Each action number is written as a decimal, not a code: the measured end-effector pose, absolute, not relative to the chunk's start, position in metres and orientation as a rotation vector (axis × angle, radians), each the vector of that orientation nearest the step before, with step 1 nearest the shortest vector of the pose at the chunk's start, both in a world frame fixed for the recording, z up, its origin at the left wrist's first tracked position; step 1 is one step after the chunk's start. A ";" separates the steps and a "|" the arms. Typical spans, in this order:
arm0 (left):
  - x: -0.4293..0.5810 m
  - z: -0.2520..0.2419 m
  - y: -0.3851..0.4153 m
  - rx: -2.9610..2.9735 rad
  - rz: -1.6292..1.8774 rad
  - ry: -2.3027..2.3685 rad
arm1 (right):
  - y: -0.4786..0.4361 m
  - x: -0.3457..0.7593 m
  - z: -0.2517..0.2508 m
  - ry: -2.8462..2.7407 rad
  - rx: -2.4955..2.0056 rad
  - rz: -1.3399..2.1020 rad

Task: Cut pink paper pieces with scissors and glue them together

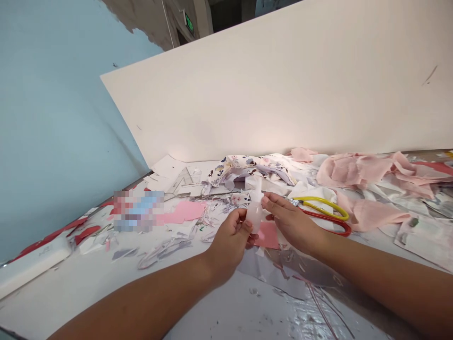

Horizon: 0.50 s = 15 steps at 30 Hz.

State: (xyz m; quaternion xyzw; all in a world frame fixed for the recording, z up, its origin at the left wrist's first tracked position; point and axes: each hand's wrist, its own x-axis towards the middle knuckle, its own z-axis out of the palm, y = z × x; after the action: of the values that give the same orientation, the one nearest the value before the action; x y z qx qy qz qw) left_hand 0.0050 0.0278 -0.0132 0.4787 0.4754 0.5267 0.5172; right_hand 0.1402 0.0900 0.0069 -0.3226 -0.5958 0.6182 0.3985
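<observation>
The left hand (231, 236) has its fingers curled shut around the lower body of a small translucent bottle (255, 210). The right hand (292, 219) pinches the same bottle near its shoulder with thumb and fingertips, so it stands roughly upright, held just above the table (226, 311) between the two hands. The soft wall looks squeezable, so too firm a grip could push the contents out of the nozzle onto the pink paper piece (268, 234) directly below. A loose pinch could drop the bottle into the litter of scraps. Just right of the hands lie scissors (325, 212) with yellow and red handles, near enough to snag a wrist. Beyond are floral fabric (247, 167), pink fabric (364, 170) and a leaning white board (283, 94).
</observation>
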 end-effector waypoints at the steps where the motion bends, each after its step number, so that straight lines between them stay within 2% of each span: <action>1: 0.004 -0.013 0.027 1.149 1.268 1.143 | 0.092 0.143 0.008 -1.590 -0.876 1.417; 4: 0.003 -0.011 0.028 1.138 1.278 1.138 | 0.099 0.149 0.014 -1.736 -0.910 1.220; 10: -0.004 -0.012 0.038 1.029 1.384 1.224 | 0.110 0.151 0.011 -1.598 -0.756 1.461; 15: -0.006 -0.012 0.041 1.007 1.409 1.215 | 0.112 0.148 0.006 -1.535 -0.711 1.514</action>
State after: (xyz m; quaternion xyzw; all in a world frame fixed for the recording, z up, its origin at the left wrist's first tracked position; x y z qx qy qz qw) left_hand -0.0057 0.0412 -0.0120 0.4149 0.5003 0.5803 0.4907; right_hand 0.1483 0.1116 0.0059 -0.2840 -0.6132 0.6044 0.4220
